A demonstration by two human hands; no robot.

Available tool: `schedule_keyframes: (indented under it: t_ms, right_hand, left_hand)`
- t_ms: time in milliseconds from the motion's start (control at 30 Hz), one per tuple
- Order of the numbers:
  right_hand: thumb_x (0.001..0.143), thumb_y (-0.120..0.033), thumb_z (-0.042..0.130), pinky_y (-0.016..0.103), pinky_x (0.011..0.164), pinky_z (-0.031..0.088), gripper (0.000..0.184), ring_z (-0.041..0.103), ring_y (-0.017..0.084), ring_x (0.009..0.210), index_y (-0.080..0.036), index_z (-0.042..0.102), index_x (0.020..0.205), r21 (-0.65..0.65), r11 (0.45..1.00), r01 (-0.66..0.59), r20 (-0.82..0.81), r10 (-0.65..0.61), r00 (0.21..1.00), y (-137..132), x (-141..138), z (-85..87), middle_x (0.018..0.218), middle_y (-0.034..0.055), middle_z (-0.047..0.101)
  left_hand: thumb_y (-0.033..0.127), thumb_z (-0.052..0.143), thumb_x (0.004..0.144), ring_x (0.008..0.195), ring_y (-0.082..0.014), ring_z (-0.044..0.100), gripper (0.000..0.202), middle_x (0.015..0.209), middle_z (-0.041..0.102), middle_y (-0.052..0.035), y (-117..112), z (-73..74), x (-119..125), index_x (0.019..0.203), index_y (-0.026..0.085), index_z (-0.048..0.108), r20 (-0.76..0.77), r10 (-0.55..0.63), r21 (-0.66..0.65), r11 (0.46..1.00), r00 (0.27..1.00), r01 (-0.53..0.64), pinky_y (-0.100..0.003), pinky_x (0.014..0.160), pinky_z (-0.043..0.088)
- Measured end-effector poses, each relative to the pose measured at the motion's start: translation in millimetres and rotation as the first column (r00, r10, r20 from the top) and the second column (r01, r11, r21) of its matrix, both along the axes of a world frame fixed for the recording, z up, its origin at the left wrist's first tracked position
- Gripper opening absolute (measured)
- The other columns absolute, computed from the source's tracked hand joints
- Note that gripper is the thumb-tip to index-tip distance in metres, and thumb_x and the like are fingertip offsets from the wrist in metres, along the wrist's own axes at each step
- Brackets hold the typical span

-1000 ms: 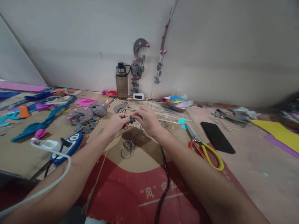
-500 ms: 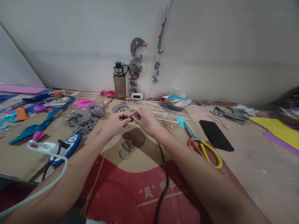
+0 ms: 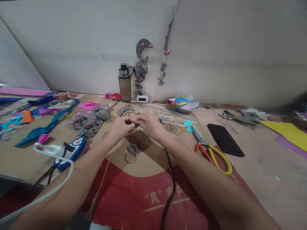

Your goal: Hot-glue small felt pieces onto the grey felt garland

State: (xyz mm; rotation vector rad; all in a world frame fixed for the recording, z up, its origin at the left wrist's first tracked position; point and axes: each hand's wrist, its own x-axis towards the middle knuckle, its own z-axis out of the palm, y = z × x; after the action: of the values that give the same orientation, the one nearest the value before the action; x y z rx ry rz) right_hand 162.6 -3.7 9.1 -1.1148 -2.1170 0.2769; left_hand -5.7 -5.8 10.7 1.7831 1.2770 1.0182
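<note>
My left hand (image 3: 120, 128) and my right hand (image 3: 151, 127) meet above the cardboard, fingertips pinched together. Between them is a small dark grey piece (image 3: 136, 125), mostly covered by the fingers, so its exact shape is hard to make out. Both hands appear to grip it. Just below, a loose tangle of grey cord (image 3: 132, 151) lies on the cardboard sheet (image 3: 115, 188). Behind the hands sits a grey crescent cutout (image 3: 122, 111).
Yellow-handled scissors (image 3: 213, 151) and a black phone (image 3: 225, 140) lie to the right. On the left are a blue-and-white device (image 3: 73, 151), a white cable (image 3: 68, 180) and grey felt pieces (image 3: 83, 119). A bottle (image 3: 125, 86) and small clock (image 3: 142, 98) stand behind.
The view has turned slightly left. My fingertips stay together at the small dark piece, with the right fingers now curled more closely over it.
</note>
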Motion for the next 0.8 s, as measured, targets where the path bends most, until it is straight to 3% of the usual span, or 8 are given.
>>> schedule_keyframes:
  t_ms: [233, 533, 800]
  right_hand:
    - [0.085, -0.022, 0.055, 0.027, 0.071, 0.039, 0.014, 0.053, 0.015, 0.074, -0.017, 0.065, 0.093, 0.007, 0.998, 0.057, -0.159, -0.055, 0.986, -6, -4, 0.3, 0.080, 0.0040, 0.063]
    - [0.081, -0.026, 0.056, 0.026, 0.060, 0.035, 0.015, 0.047, 0.012, 0.059, -0.017, 0.068, 0.085, -0.178, 0.979, 0.103, -0.262, -0.149, 0.953, -9, -12, -5.3, 0.065, -0.0007, 0.059]
    - [0.080, -0.027, 0.053, 0.025, 0.061, 0.037, 0.017, 0.051, 0.012, 0.062, -0.016, 0.064, 0.075, -0.230, 0.962, 0.146, -0.327, -0.217, 0.920, 1, -6, -13.4, 0.067, 0.0003, 0.061]
  left_hand:
    - [0.024, 0.065, 0.064, 0.047, -0.0121, 0.056, 0.010, 0.053, 0.059, -0.0010, 6, -4.0, 0, 0.066, 0.015, 0.062, 0.227, 0.120, -0.167, 0.983, 0.966, -0.083, -0.025, 0.051, 0.049]
    - [0.024, 0.067, 0.065, 0.048, -0.0105, 0.055, 0.011, 0.054, 0.059, -0.0012, -2, -2.5, 7, 0.064, 0.014, 0.062, 0.287, 0.113, -0.148, 0.986, 0.951, -0.073, -0.023, 0.050, 0.047]
    - [0.025, 0.074, 0.066, 0.056, -0.0120, 0.062, 0.019, 0.064, 0.066, -0.0042, 5, -4.6, 4, 0.077, 0.012, 0.065, 0.427, -0.033, -0.260, 0.952, 0.904, 0.158, -0.027, 0.062, 0.054]
